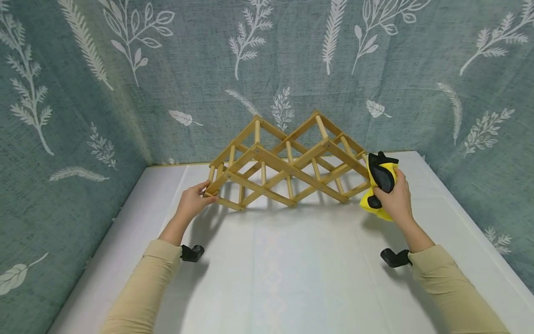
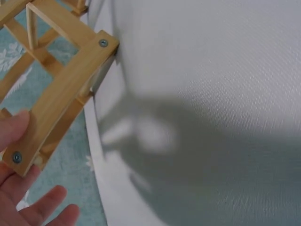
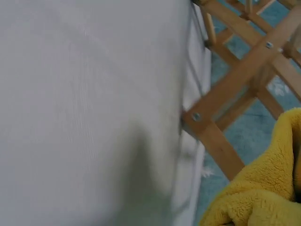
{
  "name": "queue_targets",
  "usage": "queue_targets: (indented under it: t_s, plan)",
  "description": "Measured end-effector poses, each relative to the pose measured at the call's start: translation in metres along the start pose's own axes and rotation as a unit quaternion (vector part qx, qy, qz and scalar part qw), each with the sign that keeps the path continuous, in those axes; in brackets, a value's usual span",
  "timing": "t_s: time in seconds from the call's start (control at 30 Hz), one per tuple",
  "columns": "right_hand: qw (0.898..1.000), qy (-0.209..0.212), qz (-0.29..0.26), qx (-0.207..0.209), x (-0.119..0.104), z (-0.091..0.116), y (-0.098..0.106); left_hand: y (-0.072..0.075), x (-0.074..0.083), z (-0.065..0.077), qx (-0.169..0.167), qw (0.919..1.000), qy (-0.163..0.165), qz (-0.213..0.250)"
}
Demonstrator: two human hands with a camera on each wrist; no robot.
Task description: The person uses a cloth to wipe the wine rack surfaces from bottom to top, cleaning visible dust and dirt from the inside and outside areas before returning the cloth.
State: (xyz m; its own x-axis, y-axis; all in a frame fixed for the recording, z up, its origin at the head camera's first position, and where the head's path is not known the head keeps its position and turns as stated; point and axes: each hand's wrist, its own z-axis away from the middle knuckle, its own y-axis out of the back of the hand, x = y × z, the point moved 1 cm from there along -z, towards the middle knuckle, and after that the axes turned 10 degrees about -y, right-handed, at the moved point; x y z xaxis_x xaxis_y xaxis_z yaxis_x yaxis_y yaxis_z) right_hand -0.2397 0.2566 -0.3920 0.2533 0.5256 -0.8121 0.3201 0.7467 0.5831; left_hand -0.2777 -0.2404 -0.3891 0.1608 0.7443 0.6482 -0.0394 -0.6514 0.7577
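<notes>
A folding wooden wine rack (image 1: 292, 172) with crossed slats and round dowels stands zigzag across the back of the table. My left hand (image 1: 195, 200) pinches its left end. In the left wrist view, the thumb (image 2: 13, 129) lies on the end slat and the other fingers are below it. At the rack's right end my right hand (image 1: 395, 197) grips a fluffy yellow cloth (image 1: 367, 200) with black parts, up against the slats. The cloth (image 3: 256, 188) covers the rack's right tip in the right wrist view, where the hand itself is out of sight.
A white-covered table (image 1: 267, 264) lies under the rack. Close behind it hangs a green curtain (image 1: 200, 79) with white leaf prints, which also lines both sides. Black wrist mounts (image 1: 193, 253) stick out from both sleeves.
</notes>
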Motion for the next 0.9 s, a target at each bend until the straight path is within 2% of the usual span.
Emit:
queue_targets:
  t_s: [0.2,0.37,0.63,0.9]
  plan:
    - [0.999,-0.02,-0.032,0.027,-0.002,-0.003,-0.011,-0.001,0.005,0.0,0.012,0.9999,0.005,-0.004]
    - [0.998,-0.008,-0.056,0.034,-0.013,0.002,-0.015,0.0,0.007,0.0,0.012,0.9998,0.007,-0.01]
    - [0.996,0.051,-0.063,0.042,-0.048,0.014,-0.029,0.0,0.004,0.0,0.014,0.9999,0.005,-0.007]
    - [0.991,0.109,-0.063,0.049,-0.099,0.028,-0.037,-0.002,0.003,0.0,0.011,0.9999,0.008,-0.001]
